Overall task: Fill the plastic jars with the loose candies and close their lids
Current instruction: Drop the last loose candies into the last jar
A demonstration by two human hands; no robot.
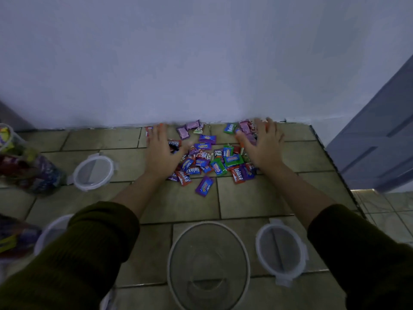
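A heap of wrapped candies [207, 157] in purple, blue, green and red lies on the tiled counter against the wall. My left hand [159, 148] rests flat with spread fingers on the heap's left edge. My right hand [264, 146] lies the same way on its right edge. Neither hand grips anything. An empty clear plastic jar [209, 265] stands open at the near edge, seen from above. A clear lid [281, 250] lies just right of it. A second lid [93, 172] lies at the left.
At the far left a filled jar [29, 171] lies tilted, with another jar [9, 139] behind it. A third lid [52, 231] peeks out under my left sleeve. The tiled counter [183, 204] ends at the right, beside a grey door [380, 142].
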